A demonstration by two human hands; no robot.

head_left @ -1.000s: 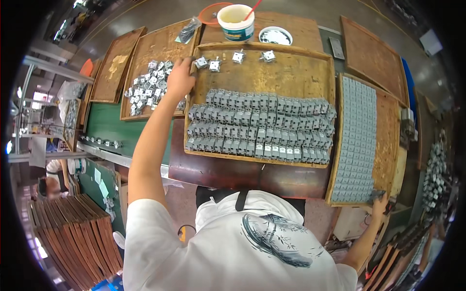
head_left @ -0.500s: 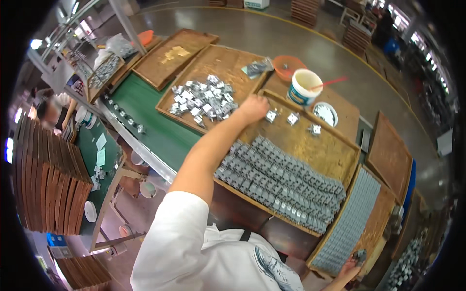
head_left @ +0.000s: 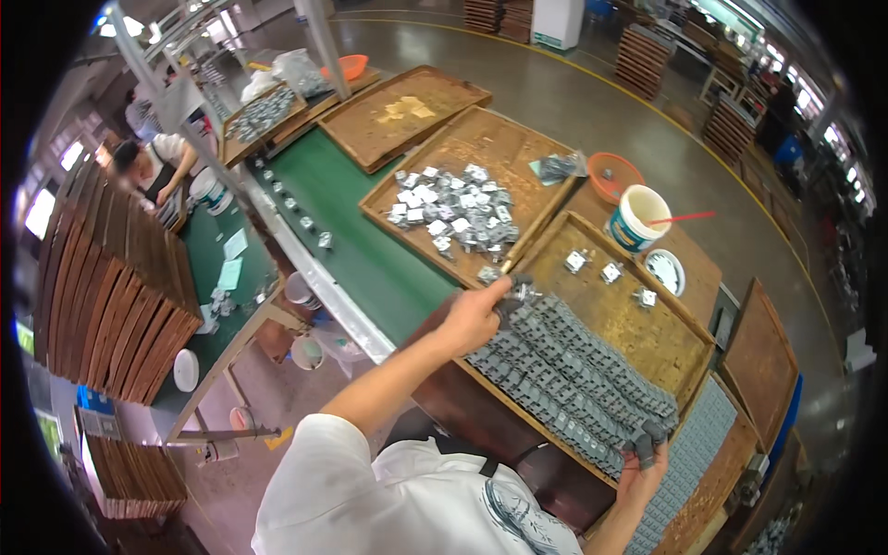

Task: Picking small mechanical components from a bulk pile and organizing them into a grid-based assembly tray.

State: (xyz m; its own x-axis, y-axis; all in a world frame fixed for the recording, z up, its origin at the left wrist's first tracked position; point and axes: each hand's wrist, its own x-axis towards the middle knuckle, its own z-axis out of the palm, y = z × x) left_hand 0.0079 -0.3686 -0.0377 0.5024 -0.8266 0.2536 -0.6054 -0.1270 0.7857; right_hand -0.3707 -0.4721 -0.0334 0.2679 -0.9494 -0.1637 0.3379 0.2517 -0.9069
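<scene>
My left hand is closed around a small grey metal part, at the upper left end of the rows of grey parts in the near wooden tray. The fingers partly hide the part. My right hand is raised at the lower right corner of that tray, its fingers pinching a dark grey part. Three silver parts lie apart on the tray's bare side, one being a silver part. A heap of silver parts fills some of the neighbouring wooden tray.
Behind the trays stand an orange bowl, a white bucket with a red stick, and a white tub. A green conveyor carries several parts. Stacked wooden trays and another person are at the left.
My left hand has come down from the tray's far edge to the rows of parts. My right hand has risen from the right-hand tray to the near tray's corner. The view has shifted.
</scene>
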